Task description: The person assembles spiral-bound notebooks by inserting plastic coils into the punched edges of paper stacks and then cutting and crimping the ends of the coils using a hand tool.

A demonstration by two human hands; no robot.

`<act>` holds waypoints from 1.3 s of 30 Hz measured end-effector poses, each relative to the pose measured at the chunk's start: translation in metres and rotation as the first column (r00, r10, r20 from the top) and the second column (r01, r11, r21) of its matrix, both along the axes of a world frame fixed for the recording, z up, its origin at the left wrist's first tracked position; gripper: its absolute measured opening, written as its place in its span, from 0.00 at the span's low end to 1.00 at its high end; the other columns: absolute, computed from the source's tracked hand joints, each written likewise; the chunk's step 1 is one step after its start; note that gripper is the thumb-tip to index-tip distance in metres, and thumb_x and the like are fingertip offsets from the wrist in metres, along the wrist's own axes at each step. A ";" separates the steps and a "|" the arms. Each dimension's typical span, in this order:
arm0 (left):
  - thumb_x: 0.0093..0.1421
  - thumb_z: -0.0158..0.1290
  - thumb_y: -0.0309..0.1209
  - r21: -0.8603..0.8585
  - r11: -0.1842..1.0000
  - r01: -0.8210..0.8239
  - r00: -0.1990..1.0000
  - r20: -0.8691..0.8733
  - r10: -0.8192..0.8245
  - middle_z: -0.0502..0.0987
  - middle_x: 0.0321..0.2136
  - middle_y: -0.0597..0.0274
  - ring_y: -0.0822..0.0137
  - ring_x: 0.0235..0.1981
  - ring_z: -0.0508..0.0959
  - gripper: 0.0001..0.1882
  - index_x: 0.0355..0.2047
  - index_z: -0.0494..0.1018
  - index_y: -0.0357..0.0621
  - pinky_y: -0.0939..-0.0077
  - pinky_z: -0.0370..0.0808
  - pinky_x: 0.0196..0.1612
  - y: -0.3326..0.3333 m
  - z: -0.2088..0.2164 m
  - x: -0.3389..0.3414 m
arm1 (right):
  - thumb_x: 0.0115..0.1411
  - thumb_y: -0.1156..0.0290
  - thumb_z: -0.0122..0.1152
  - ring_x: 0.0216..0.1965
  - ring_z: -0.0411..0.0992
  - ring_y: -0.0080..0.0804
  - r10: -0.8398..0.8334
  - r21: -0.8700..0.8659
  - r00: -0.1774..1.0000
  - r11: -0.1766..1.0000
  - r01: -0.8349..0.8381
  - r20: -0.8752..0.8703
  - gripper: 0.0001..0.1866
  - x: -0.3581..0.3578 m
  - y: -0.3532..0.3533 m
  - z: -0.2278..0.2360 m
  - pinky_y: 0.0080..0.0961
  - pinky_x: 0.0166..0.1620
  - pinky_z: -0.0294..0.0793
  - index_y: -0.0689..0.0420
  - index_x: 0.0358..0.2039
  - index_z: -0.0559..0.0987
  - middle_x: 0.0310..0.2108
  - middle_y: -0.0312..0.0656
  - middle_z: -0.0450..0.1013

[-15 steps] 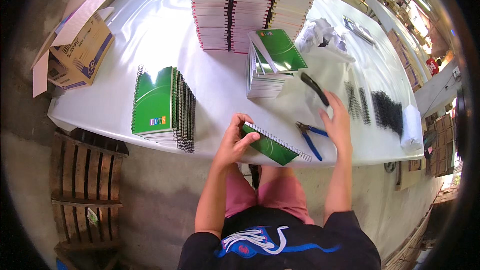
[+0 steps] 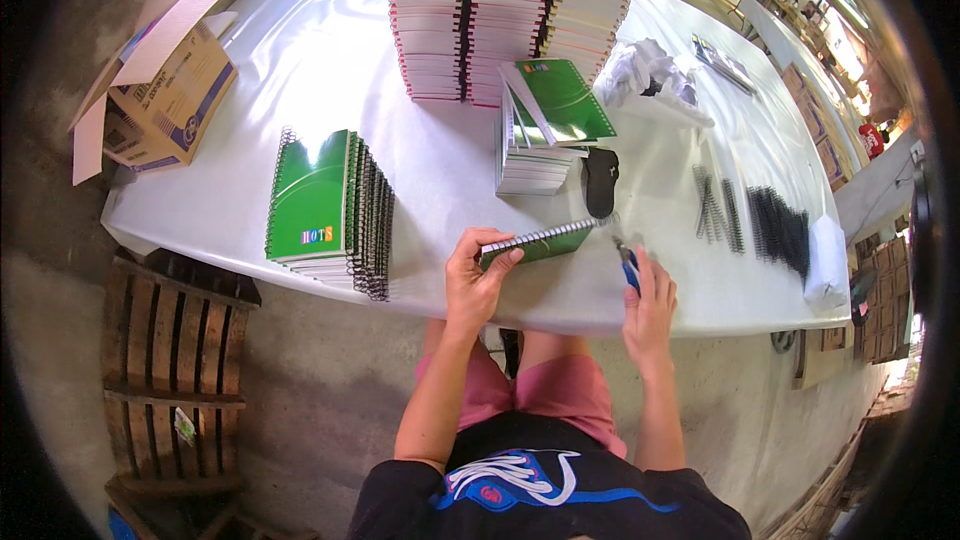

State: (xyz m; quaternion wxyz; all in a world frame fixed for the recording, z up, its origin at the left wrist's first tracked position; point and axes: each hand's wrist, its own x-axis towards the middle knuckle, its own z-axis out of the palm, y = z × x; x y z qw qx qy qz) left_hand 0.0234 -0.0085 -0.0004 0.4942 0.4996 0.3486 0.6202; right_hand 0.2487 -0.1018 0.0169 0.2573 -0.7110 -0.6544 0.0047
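Observation:
My left hand (image 2: 476,268) is closed around one end of a green spiral notebook (image 2: 553,249), its wire-bound edge tilted up. The loose end of the wire coil sticks out past the cover on the right. My right hand (image 2: 650,302) grips blue-handled pliers (image 2: 629,265), their jaws pointing toward that coil end with a small gap between. Behind the notebook lies a flat black object (image 2: 600,183), long and rounded, beside a short stack of white pages (image 2: 527,170) topped by loose green covers (image 2: 562,100).
Bound green notebooks (image 2: 312,199) are stacked at left, near an open cardboard box (image 2: 178,100). Tall notebook stacks (image 2: 503,30) rise at the back. Black wire coils (image 2: 778,228), a white roll (image 2: 825,258) and crumpled white material (image 2: 650,77) lie at right. A wooden slatted pallet (image 2: 175,370) is below left.
My right hand has left the black object, which now lies further left, and has picked up the pliers. The notebook has turned so its coil end points up and right.

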 end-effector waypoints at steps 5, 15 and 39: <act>0.50 0.64 0.25 0.062 0.966 -0.252 0.968 0.039 0.250 0.70 0.28 0.67 0.76 0.30 0.67 0.11 0.32 0.74 0.39 0.84 0.65 0.34 -0.004 0.000 0.003 | 0.59 0.61 0.55 0.46 0.62 0.48 0.218 0.221 0.949 0.961 -0.168 -0.229 0.25 -0.051 -0.011 0.049 0.40 0.52 0.60 0.48 0.57 0.69 0.46 0.50 0.64; 0.46 0.65 0.23 -0.315 0.937 -0.150 0.959 0.186 0.216 0.77 0.30 0.65 0.76 0.31 0.73 0.13 0.34 0.79 0.40 0.84 0.70 0.32 -0.011 0.009 0.003 | 0.50 0.64 0.66 0.44 0.62 0.42 0.314 0.184 0.943 0.939 -0.291 -0.110 0.26 -0.089 0.000 0.081 0.38 0.49 0.61 0.42 0.52 0.74 0.45 0.42 0.65; 0.36 0.67 0.34 0.650 0.712 -0.266 0.652 -0.422 0.630 0.79 0.24 0.76 0.70 0.34 0.76 0.20 0.34 0.81 0.54 0.73 0.59 0.41 -0.034 0.042 -0.001 | 0.52 0.60 0.63 0.47 0.62 0.42 0.260 -0.018 0.963 0.965 -0.262 -0.077 0.23 -0.071 -0.017 0.111 0.39 0.50 0.60 0.40 0.51 0.75 0.45 0.40 0.66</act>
